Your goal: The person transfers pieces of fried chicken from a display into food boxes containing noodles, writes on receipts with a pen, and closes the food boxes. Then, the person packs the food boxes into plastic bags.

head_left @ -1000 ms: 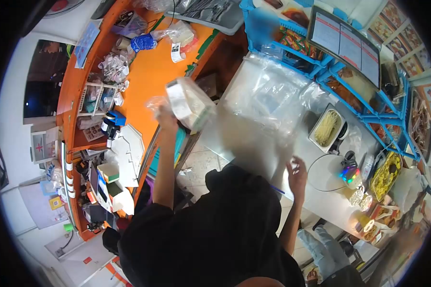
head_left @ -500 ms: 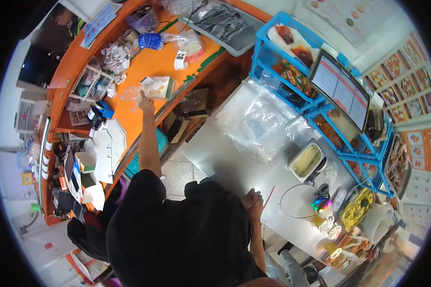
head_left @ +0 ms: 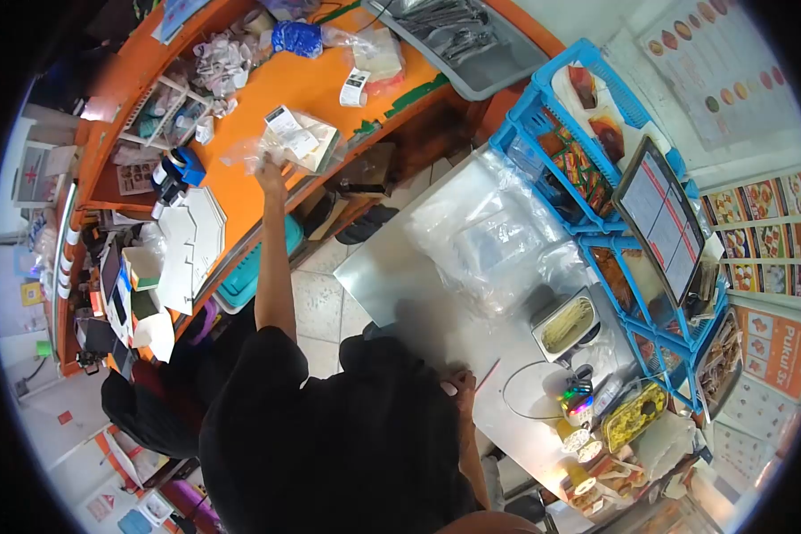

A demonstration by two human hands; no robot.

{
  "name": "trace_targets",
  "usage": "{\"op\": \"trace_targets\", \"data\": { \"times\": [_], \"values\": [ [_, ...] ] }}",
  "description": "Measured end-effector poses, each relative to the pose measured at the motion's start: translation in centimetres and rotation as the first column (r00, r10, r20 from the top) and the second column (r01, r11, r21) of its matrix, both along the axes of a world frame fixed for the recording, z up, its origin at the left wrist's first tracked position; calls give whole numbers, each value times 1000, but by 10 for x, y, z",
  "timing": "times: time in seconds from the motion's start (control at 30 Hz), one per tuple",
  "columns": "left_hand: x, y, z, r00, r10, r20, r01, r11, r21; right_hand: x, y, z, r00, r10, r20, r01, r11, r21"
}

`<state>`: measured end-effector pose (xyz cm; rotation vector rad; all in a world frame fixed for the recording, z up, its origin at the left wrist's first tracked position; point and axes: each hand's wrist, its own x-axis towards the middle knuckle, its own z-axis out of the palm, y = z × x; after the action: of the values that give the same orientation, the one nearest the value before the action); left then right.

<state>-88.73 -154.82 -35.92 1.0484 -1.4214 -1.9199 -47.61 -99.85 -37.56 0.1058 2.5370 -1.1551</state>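
My left hand (head_left: 271,173) is at the gathered plastic end of a clear bag (head_left: 331,153), its fingers closed on the plastic. The bag holds a pale box, rests on the orange counter (head_left: 249,107) and has a white paper slip (head_left: 290,131) on top. My right hand (head_left: 458,383), fingers curled in, is at the near edge of the metal table (head_left: 392,276); whether it holds anything is too small to tell. A thin reddish stick (head_left: 488,375) lies just beside it.
Clear plastic bags (head_left: 494,240) and a noodle tray (head_left: 568,327) lie on the metal table. Behind stand blue crates (head_left: 561,200) and a screen (head_left: 660,218). On the counter are a grey bin (head_left: 481,67), another bagged box (head_left: 378,55) and a white rack (head_left: 165,111).
My left hand has brought the bagged box down from the air onto the orange counter. My right hand, earlier raised with fingers apart, has come to the metal table's edge. The view has shifted.
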Motion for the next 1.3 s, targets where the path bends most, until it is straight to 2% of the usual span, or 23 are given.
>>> {"op": "trace_targets", "data": {
  "times": [0.13,0.17,0.23,0.3,0.33,0.37,0.4,0.43,0.47,0.5,0.53,0.63,0.67,0.73,0.77,0.8,0.83,0.9,0.93,1.03,1.13,1.23,1.3],
  "values": [
    [36,49,54,961,-212,179,224,973,-50,13,-8,-15,990,90,112,-112,972,208],
    [49,56,44,916,-354,186,379,918,-119,21,-8,-40,979,132,-157,-71,937,343],
    [80,60,24,758,-614,219,652,719,-241,19,-9,-23,990,90,-106,-59,961,269],
    [101,120,53,695,-672,254,711,694,-109,-13,-2,7,962,48,-269,-35,998,51],
    [120,129,32,567,-736,369,823,525,-219,-37,-6,34,958,0,-286,45,988,150],
    [130,141,24,460,-748,479,884,435,-169,-48,-1,34,974,-66,-216,91,990,109],
    [140,153,15,335,-745,577,936,333,-113,-63,-2,40,975,-79,-208,131,960,246],
    [144,174,21,221,-731,646,935,348,73,-72,-3,29,956,-25,-291,165,869,466],
    [151,188,18,311,-793,524,944,321,-74,-80,0,25,988,-96,-117,140,876,462],
    [157,199,16,379,-846,375,923,316,-222,-95,3,27,971,-156,-179,209,920,332],
    [155,206,31,381,-828,412,922,375,-99,-114,3,28,945,-194,-264,259,936,239],
    [140,202,67,214,-848,485,973,143,-180,-206,-14,55,812,-302,-500,302,950,-84],
    [137,191,67,58,-881,470,998,60,-11,-233,-21,53,810,-287,-512,281,955,-92],
    [125,188,97,-81,-851,518,995,-41,88,-280,-40,49,692,-266,-671,240,962,-135],
    [117,189,113,-141,-833,534,988,-82,134,-297,-46,45,764,-188,-617,147,982,-117],
    [102,183,121,-303,-744,595,938,-344,47,-308,-54,40,826,-99,-555,49,993,-104],
    [93,175,129,-393,-589,707,892,-432,135,-315,-58,33,875,-3,-485,-49,994,-94],
    [73,165,146,-522,-205,828,762,-548,344,-323,-59,16,919,143,-367,-72,977,199],
    [71,167,169,-371,-483,793,884,-444,143,-329,-57,18,926,164,-339,-50,946,321],
    [57,181,193,-148,-656,740,905,-392,-165,-333,-45,28,935,134,-330,52,865,499],
    [32,215,216,-230,-804,549,953,-301,-41,-330,-22,53,921,22,-388,203,825,528],
    [5,251,228,-189,-814,549,980,-187,61,-318,-3,16,829,176,-531,-10,953,302],
    [-10,259,182,-70,-850,522,980,-157,-125,-310,-23,15,756,247,-606,-137,965,223]
  ]
}}
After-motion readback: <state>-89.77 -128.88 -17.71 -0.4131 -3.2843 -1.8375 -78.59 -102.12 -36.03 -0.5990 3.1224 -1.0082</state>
